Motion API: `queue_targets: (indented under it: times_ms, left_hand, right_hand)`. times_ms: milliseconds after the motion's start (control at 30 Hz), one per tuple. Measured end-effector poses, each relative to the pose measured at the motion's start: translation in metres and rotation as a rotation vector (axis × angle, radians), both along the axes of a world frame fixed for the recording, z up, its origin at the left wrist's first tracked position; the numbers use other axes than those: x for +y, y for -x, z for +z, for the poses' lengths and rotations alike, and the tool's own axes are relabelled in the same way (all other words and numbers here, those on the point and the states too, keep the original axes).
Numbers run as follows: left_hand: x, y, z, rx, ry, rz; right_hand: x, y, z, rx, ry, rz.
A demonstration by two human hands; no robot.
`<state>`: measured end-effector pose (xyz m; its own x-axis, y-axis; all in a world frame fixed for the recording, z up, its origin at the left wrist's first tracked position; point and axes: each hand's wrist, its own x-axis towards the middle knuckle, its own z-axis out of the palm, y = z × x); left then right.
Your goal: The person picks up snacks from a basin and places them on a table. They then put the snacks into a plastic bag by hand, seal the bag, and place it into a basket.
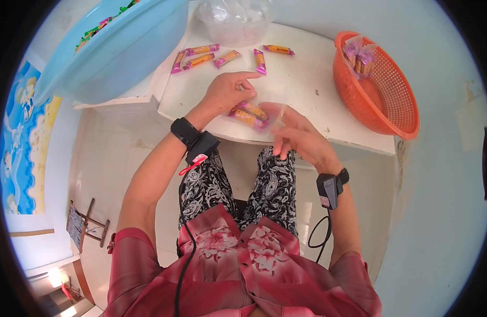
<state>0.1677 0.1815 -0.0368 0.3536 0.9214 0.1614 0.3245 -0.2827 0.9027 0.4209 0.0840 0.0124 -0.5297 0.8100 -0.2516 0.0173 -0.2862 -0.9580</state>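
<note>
A clear plastic bag (264,126) with several purple-and-yellow wrapped snack sticks (248,114) in it lies at the table's front edge, between my hands. My left hand (228,92) is at the bag's far left side, index finger stretched out and the other fingers curled in at the plastic. On the right, my right hand (301,136) has the bag's edge between thumb and fingers. Just beyond my left hand, a loose snack stick (259,61) lies near the fingertip. More wrapped sticks (199,61) are scattered farther back on the white table (301,79).
An orange basket (378,100) at the right holds filled bags (360,57). At the back stands a clear tub (235,24) with plastic in it. A big blue basin (127,50) with green and purple wrappers is at the left. Cables hang from both wrist devices.
</note>
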Motion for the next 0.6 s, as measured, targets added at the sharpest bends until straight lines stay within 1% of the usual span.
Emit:
queue_targets:
  times_ms: [200, 233, 333, 433, 533, 600]
  left_hand:
    - [-0.001, -0.001, -0.006, -0.116, -0.009, 0.009]
    - [-0.003, -0.002, -0.007, -0.129, -0.015, 0.014]
    - [-0.006, 0.0, -0.004, -0.038, -0.014, -0.005]
    - [-0.009, 0.001, -0.005, -0.11, -0.075, 0.047]
    - [-0.018, 0.004, 0.001, -0.11, -0.144, 0.074]
    - [-0.025, 0.009, 0.001, -0.074, -0.186, 0.168]
  right_hand:
    - [0.0, 0.006, 0.015, -0.172, -0.031, 0.132]
    - [-0.001, 0.007, 0.014, -0.152, -0.031, 0.11]
    - [-0.004, 0.008, 0.006, -0.067, -0.016, 0.021]
    - [-0.016, 0.006, -0.002, 0.064, -0.015, -0.129]
    - [-0.035, 0.001, -0.003, 0.147, -0.061, -0.283]
    - [-0.042, -0.01, -0.004, 0.156, -0.06, -0.368]
